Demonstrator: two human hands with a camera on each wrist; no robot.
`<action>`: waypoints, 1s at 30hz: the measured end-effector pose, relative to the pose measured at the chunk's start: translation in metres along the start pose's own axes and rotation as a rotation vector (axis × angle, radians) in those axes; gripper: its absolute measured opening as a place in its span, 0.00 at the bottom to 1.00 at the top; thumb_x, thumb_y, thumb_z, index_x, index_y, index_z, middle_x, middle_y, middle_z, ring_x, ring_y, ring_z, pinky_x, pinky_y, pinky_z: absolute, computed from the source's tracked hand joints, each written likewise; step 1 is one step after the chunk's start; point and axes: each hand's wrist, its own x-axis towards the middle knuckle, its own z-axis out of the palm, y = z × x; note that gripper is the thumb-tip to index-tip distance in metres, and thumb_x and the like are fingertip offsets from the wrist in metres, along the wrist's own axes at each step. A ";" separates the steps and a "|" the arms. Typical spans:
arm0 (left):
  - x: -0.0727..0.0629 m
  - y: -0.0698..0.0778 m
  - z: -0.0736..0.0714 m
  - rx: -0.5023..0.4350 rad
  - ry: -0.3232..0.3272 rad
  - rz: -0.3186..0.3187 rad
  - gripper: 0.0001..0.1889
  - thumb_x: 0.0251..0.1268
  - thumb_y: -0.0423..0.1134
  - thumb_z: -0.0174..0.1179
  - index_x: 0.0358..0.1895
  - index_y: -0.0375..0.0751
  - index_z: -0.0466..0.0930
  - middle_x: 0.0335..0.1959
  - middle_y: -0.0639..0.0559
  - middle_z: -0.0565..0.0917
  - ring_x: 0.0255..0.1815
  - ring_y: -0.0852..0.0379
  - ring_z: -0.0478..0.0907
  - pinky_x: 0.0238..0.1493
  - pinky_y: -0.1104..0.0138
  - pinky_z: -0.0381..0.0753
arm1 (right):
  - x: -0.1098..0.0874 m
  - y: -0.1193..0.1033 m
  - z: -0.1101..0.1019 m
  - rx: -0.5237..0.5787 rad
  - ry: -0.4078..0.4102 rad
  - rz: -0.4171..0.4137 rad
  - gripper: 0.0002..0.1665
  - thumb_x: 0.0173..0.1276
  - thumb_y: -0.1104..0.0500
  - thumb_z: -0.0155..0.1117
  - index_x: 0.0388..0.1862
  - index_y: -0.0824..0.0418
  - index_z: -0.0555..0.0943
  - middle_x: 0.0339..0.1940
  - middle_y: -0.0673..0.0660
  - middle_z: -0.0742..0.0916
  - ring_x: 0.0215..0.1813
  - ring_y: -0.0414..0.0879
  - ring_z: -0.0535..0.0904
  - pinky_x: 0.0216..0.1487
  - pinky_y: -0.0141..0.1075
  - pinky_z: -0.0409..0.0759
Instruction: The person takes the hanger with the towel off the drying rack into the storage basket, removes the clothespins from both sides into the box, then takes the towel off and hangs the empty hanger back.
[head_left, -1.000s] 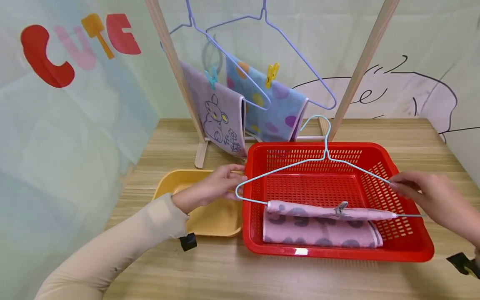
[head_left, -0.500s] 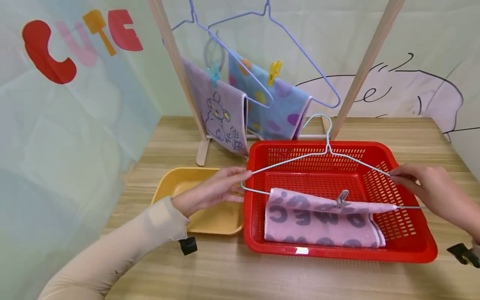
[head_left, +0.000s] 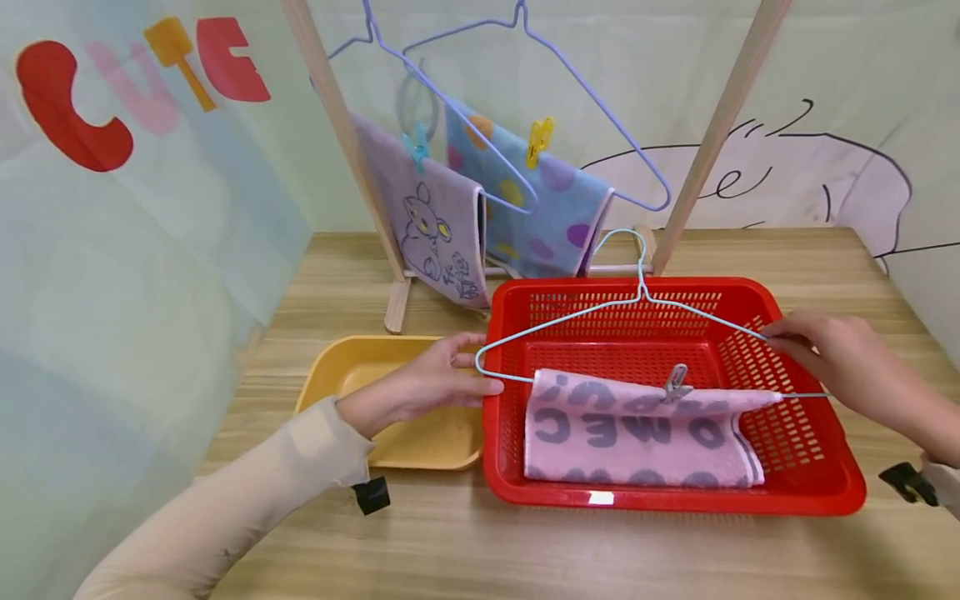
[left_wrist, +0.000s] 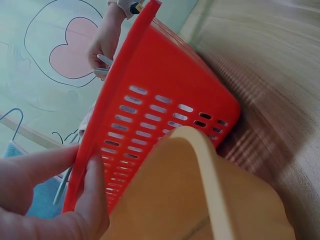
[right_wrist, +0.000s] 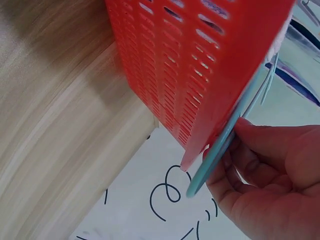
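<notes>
A pale blue hanger [head_left: 568,317] lies over the red basket [head_left: 750,502]. Draped over its lower bar is a pink towel [head_left: 622,433] with grey lettering, its lower part inside the basket. A grey clothespin [head_left: 677,383] is clipped on the fold. My right hand [head_left: 847,362] pinches the hanger's right shoulder, also visible in the right wrist view, where the hanger [right_wrist: 210,167] runs between thumb and fingers. At the basket's left side, my left hand [head_left: 427,379] pinches the basket rim [left_wrist: 95,125] between thumb and finger, close to the hanger's left corner.
A yellow tub [head_left: 341,358] stands left of the basket, below my left forearm. Behind, a wooden rack [head_left: 720,133] carries purple hangers [head_left: 600,104], a mauve towel [head_left: 435,217] and a dotted blue towel [head_left: 551,204]. Blue [head_left: 416,148] and yellow [head_left: 537,142] clothespins hold these.
The hanger's lower bar has risen, so more of the pink towel's lettering shows. My left thumb has shifted from the hanger's left corner to the basket rim. The right hand still pinches the hanger.
</notes>
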 end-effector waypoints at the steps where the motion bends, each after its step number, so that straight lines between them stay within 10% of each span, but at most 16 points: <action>1: -0.001 0.000 0.000 0.003 0.003 0.000 0.38 0.64 0.21 0.60 0.74 0.29 0.50 0.61 0.27 0.73 0.43 0.49 0.84 0.48 0.54 0.84 | 0.001 0.000 0.000 0.002 0.003 -0.005 0.12 0.57 0.76 0.70 0.41 0.71 0.85 0.32 0.58 0.88 0.31 0.48 0.81 0.28 0.32 0.79; 30: -0.002 0.000 -0.001 0.049 0.000 0.012 0.37 0.65 0.23 0.61 0.74 0.30 0.51 0.61 0.29 0.75 0.45 0.47 0.84 0.48 0.55 0.84 | 0.003 0.005 0.007 0.018 0.024 -0.025 0.13 0.55 0.76 0.72 0.41 0.71 0.85 0.33 0.61 0.88 0.31 0.49 0.81 0.28 0.36 0.82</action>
